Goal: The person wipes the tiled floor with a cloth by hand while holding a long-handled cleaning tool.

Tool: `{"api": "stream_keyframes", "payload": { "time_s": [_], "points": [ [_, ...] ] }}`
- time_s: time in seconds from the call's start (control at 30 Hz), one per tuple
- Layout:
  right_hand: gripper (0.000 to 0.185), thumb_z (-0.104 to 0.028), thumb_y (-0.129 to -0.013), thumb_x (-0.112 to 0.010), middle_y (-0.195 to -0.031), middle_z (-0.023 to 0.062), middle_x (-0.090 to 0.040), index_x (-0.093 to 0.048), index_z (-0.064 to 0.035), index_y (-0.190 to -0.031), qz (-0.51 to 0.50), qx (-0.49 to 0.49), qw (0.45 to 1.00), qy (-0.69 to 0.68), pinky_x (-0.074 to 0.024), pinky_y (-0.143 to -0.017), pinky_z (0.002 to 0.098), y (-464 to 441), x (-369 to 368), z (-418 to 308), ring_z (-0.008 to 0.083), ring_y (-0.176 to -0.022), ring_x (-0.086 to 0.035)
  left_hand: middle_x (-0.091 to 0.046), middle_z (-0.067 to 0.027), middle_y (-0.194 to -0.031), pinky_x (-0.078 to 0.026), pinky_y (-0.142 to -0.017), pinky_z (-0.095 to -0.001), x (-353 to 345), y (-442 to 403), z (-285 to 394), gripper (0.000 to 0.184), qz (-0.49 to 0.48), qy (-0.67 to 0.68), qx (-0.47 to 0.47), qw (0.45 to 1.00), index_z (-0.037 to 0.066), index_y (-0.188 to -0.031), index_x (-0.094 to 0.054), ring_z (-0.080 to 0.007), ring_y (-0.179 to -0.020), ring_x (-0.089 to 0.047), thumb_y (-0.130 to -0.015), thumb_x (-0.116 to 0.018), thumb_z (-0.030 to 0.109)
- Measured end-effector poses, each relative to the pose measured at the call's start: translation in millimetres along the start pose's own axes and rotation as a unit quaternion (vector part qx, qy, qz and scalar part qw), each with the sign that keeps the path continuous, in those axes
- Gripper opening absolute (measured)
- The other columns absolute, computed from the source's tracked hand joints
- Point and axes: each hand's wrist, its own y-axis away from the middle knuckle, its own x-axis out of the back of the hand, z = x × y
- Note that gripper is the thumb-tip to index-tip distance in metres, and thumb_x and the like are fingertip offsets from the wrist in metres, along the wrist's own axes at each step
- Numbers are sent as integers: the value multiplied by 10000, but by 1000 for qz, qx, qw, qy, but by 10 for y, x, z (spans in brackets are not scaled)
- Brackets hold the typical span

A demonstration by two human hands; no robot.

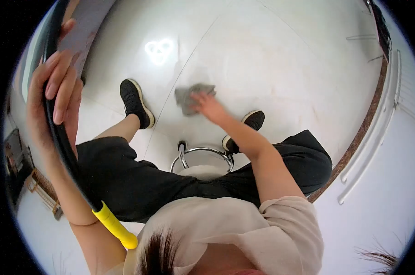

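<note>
My left hand (56, 96) is wrapped around a long black pole (63, 146), which looks curved in this wide view and ends in a yellow grip (116, 227) near my chest. The pole's far end runs out of view at the upper left. Between my feet, my right hand (208, 106) has hold of a crumpled grey cloth (189, 98), with the fingers on its right part. Cloth and fingers are a little blurred. Whether the cloth touches the pale floor (262, 68) beneath, I cannot tell.
I sit on a stool with a chrome ring (203, 149). My black shoes (134, 103) stand on either side of the cloth. White pipes (372, 156) run along the right wall above a brown skirting (354, 137). A light reflects off the glossy floor.
</note>
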Motion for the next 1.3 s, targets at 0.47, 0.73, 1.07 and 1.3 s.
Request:
{"api": "stream_keyframes", "payload": {
  "time_s": [0.47,0.73,1.07,1.3],
  "points": [
    [400,-55,-824,-490,-1304,219,-413,-518,-105,-1220,255,-424,864,97,-370,-976,437,866,851,2218,386,-1147,-441,-369,49,-585,-312,-391,-109,-142,-29,5,479,23,-56,-11,998,-75,-1330,-257,1,-385,-350,-952,-413,174],
    [279,-110,-783,-524,-1285,144,-467,-605,-121,-1050,161,-113,974,-115,-395,-928,434,-194,55,458,337,-1143,-460,-365,36,-577,-318,-381,-114,-307,-128,38,459,-15,-18,-21,1000,-76,-1337,-242,-12,-370,-342,-950,-385,126],
    [287,-216,-881,-473,-1328,114,-429,-584,-195,-1145,64,-141,988,8,-300,-1033,405,103,129,1136,291,-1247,-373,-375,31,-562,-357,-365,-129,-24,-40,28,473,-40,52,42,997,-74,-1354,-212,-33,-346,-362,-949,-363,119],
    [423,5,-770,-479,-1143,247,-492,-543,-90,-1177,228,-404,884,52,-412,-869,469,-499,771,2327,392,-1022,-491,-411,37,-554,-369,-354,-117,206,84,71,154,36,40,19,998,10,-872,-461,-21,-333,-390,-933,-398,137]
  ]
}}
